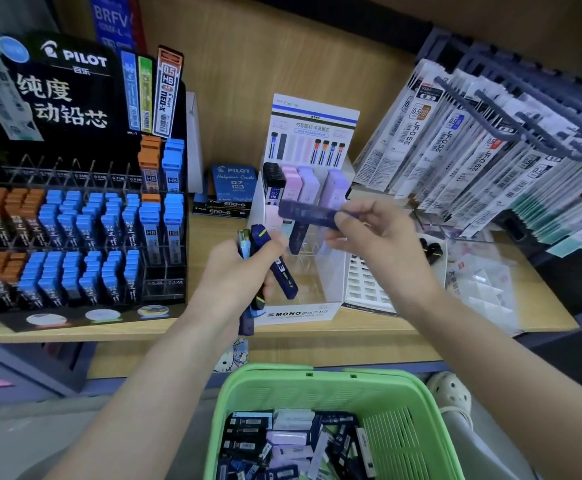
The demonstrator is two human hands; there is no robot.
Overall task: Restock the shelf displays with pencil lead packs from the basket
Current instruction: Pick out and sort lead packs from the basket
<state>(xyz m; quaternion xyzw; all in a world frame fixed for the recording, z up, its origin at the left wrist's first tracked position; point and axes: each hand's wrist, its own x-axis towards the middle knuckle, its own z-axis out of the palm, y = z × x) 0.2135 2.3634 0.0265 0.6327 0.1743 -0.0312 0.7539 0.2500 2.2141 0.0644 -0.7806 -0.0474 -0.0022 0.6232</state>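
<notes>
Left hand [244, 268] grips several navy lead packs [284, 271]; right hand [383, 244] pinches a purple lead pack [303, 212]; green basket [397, 431] at six o'clock.

The left hand [248, 261] and right hand [383, 244] are bare, and so are both forearms as far as the near edge of the view. The right thumbnail [343, 220] is short and plain. At the near right, one foot wears a cream clog [450, 393] with round holes, next to what looks like a pale grey trouser leg [483, 445].
</notes>
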